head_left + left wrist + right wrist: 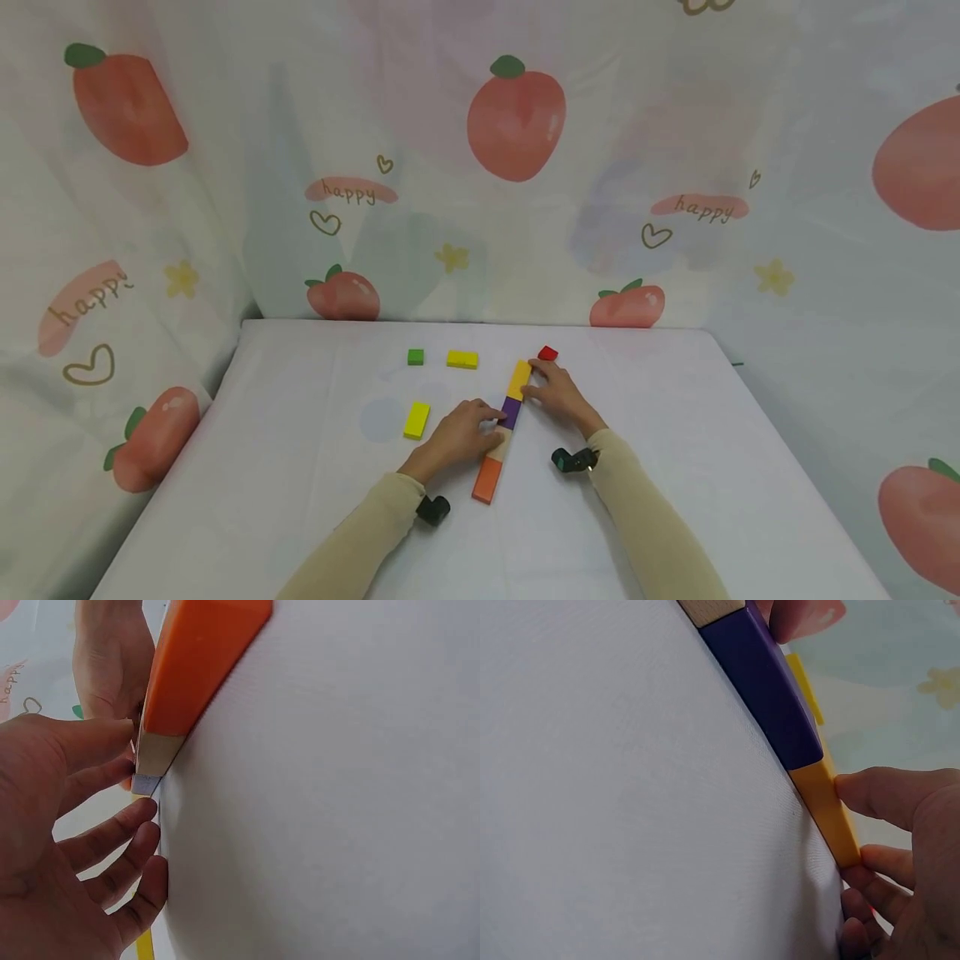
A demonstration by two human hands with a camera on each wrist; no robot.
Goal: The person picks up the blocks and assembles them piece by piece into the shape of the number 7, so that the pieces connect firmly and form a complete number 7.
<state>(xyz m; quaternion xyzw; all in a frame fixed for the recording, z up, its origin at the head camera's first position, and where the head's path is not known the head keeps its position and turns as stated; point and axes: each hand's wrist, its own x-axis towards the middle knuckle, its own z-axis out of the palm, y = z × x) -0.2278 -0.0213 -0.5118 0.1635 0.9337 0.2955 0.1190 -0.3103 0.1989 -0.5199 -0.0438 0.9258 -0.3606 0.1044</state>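
A straight row of blocks lies on the white table: an orange block (487, 481) nearest, then a pale wooden block (498, 446), a purple block (510, 412) and an orange-yellow block (519, 379) farthest. My left hand (456, 433) is on the row's left side, its index fingertip at the purple block and its thumb at the wooden one. In the left wrist view the other left fingers (124, 862) are loosely bent beside the row. From the right, my right hand (561, 396) holds the orange-yellow block with thumb (877, 793) and index finger at its edge and far end.
A red block (548, 353) lies just beyond the right hand. Left of the row are a green block (416, 357), a yellow block (462, 359) at the back and another yellow block (416, 420) nearer. A fruit-patterned cloth (420, 108) hangs behind the table.
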